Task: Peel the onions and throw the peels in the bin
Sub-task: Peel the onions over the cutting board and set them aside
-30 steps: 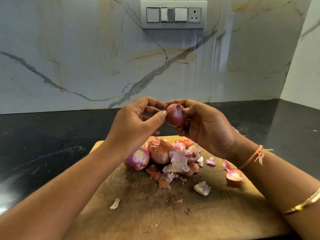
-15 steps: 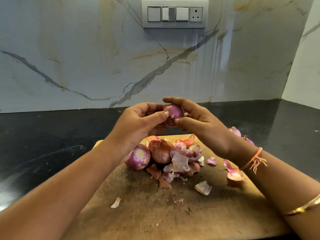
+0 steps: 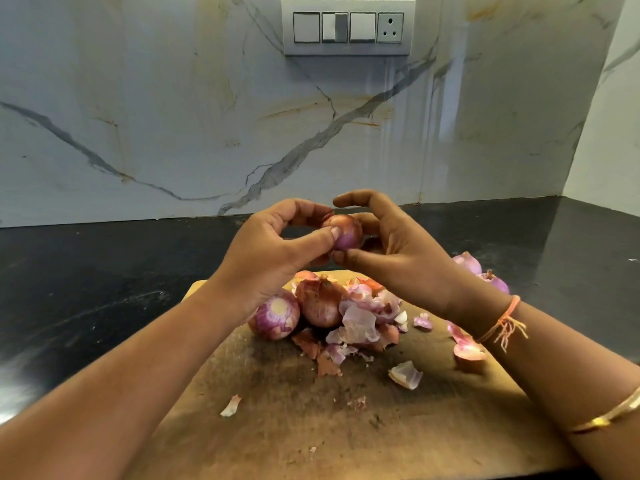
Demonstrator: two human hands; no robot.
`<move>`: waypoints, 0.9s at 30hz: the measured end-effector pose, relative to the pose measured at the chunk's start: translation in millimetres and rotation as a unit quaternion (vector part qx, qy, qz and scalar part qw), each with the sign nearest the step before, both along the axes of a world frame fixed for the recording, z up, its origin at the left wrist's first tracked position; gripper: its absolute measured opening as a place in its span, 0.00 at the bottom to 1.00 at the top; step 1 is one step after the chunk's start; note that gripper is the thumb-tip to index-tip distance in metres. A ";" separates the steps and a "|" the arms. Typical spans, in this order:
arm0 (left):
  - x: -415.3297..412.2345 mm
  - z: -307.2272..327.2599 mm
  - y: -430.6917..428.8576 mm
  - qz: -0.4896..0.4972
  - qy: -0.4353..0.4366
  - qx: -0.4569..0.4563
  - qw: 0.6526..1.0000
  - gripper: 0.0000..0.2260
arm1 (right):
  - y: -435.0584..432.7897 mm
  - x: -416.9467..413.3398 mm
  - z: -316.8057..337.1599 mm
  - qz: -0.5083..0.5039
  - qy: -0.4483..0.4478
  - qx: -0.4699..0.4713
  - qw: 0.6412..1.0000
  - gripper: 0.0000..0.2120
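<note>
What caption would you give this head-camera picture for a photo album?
Left hand and right hand grip a red onion above a peel-strewn wooden board.

L hand (image 3: 266,261) & R hand (image 3: 401,261) raised, fingertips pinching inward.

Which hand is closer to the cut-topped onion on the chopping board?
Left. The left hand is just above the cut onion; the right hand is farther right, over the peels.
</note>
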State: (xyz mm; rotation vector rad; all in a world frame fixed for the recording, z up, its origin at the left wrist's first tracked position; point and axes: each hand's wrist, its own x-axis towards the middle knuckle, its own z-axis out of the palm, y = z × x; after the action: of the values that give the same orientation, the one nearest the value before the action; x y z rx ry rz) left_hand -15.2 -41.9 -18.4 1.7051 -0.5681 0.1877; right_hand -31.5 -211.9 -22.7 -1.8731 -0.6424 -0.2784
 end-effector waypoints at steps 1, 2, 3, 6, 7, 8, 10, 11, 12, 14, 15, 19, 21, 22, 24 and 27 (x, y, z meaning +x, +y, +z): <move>-0.3 0.1 -0.6 0.005 -0.008 0.004 1.000 0.09 | -0.1 -0.2 0.0 -0.008 -0.005 -0.002 1.000 0.23; -0.6 0.1 -1.0 0.010 -0.015 0.008 1.000 0.09 | -0.1 -0.1 0.0 -0.017 -0.015 -0.010 1.000 0.23; -0.5 -0.1 -1.1 0.017 -0.021 0.012 1.000 0.09 | 0.2 -0.2 0.1 -0.028 -0.029 -0.025 0.999 0.23; -0.9 0.3 -0.6 0.033 -0.037 0.021 0.999 0.13 | 2.1 -0.6 -0.1 -0.049 -0.054 -0.053 0.996 0.24; -0.3 0.3 0.0 0.034 -0.039 0.022 0.998 0.14 | 2.6 -0.6 -0.2 -0.047 -0.052 -0.047 0.996 0.24; -0.1 0.5 0.0 0.031 -0.036 0.019 0.999 0.13 | 2.8 -0.8 0.0 -0.044 -0.047 -0.039 0.997 0.23; 1.7 -0.1 0.5 0.008 -0.012 -0.005 1.000 0.10 | 2.7 -1.0 1.3 -0.041 -0.032 -0.018 0.998 0.21; 1.6 0.4 0.5 -0.013 0.007 -0.024 1.000 0.09 | 2.2 -0.9 1.7 -0.038 -0.022 -0.008 0.999 0.20; 0.9 1.3 0.3 -0.033 0.022 -0.039 0.998 0.07 | 1.6 -0.5 2.0 -0.037 -0.012 -0.001 0.999 0.19; -0.4 2.2 0.2 -0.045 0.019 -0.038 0.998 0.06 | 0.5 0.6 1.8 -0.040 -0.011 -0.003 0.999 0.19; -0.3 1.8 0.3 -0.038 0.001 -0.024 0.999 0.07 | 0.5 1.1 1.5 -0.045 -0.018 -0.010 0.999 0.19; -3.5 0.5 -0.1 0.020 -0.093 0.061 0.994 0.11 | 1.4 0.8 0.6 -0.067 -0.052 -0.037 0.996 0.19; -1.7 0.6 1.7 0.035 -0.101 0.065 0.992 0.12 | 0.6 1.1 0.8 -0.058 -0.050 -0.041 0.996 0.19; -0.2 1.2 3.3 0.035 -0.095 0.056 0.993 0.13 | -0.4 1.4 1.0 -0.048 -0.041 -0.036 0.997 0.19; 1.0 3.5 5.2 0.027 -0.078 0.038 0.996 0.12 | -2.8 2.5 1.8 -0.024 -0.016 -0.017 0.999 0.20; 0.8 5.2 4.9 0.007 -0.037 0.005 0.999 0.06 | -5.7 3.5 3.2 0.008 0.014 0.007 1.000 0.20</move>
State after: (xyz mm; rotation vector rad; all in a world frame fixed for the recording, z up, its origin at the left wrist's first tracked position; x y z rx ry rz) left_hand -14.4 -37.0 -13.1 1.7168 -0.6129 0.2585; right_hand -28.1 -217.7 -19.4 -1.8540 -0.6336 -0.2461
